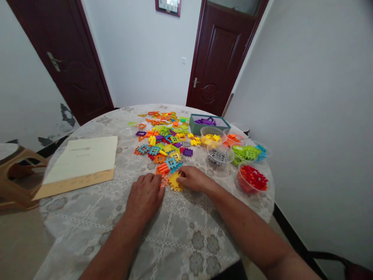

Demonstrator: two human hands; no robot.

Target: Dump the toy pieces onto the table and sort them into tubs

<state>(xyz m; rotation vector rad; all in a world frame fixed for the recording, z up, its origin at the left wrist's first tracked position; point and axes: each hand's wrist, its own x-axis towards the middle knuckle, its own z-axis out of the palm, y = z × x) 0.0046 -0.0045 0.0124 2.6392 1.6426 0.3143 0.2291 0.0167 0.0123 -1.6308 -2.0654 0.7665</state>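
My right hand pinches the edge of a yellow square interlocking plastic building piece with a notched rim, at the near end of a pile of mixed pieces. Just left of it, my left hand rests palm down on the tablecloth. Its fingers are loosely bent and touch the edge of an orange notched piece; I see no grip on it. Several orange-red tube-shaped pieces and a blue window-like piece lie right beyond both hands.
Clear plastic bowls on the right hold sorted pieces: red, green, grey and yellow. Behind them stands a green box with purple pieces. A pale sheet on cardboard lies left on the lace tablecloth.
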